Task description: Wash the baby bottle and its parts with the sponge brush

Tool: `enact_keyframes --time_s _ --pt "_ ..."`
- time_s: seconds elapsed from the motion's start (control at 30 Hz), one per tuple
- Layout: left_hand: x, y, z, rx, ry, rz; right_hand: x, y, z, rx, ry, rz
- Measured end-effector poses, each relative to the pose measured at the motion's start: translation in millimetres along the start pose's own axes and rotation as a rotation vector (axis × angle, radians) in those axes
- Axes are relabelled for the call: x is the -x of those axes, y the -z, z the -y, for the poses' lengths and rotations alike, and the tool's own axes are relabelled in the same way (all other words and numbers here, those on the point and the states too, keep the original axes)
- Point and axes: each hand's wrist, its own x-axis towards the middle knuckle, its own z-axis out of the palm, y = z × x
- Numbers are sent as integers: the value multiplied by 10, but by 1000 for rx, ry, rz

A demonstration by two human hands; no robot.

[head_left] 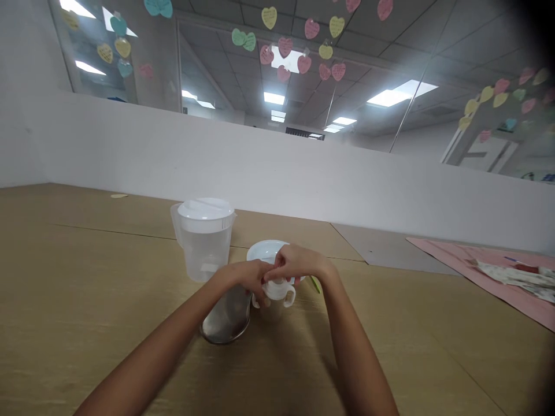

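Observation:
A small clear cup (272, 310) with a white lid (277, 289) and two white side handles (289, 296) stands upright on the table in front of me. My left hand (255, 276) grips the cup's left side near the lid, its fingers bent round it. Over the top of the cup, my right hand (297, 263) has its fingers closed at the lid; the fingertips partly overlap those of the left. A metal kidney-shaped tray (226, 318) lies to the left, partly under my left forearm. Behind the hands is a pale plate or bowl (264, 247), mostly covered.
A clear lidded pitcher (206, 248) stands at the back left, behind my left forearm. Something thin and green (315, 284) shows beside my right wrist. A pink mat (451, 263) with cloth on it (511, 274) lies far right. A white wall (277, 167) borders the table.

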Motion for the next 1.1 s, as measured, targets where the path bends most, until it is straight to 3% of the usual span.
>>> enact_keyframes --time_s 0.23,0.77,1.0,1.1 --pt "6 29 25 -98 17 3 -60 -130 92 325 -1 -26" --pt "-4 27 48 -111 0 -4 -46 -72 69 321 57 44" --pt "-69 19 141 -100 9 27 -15 -49 72 356 249 58" --pt "-56 20 143 -70 5 35 -6 -24 44 273 245 -8"
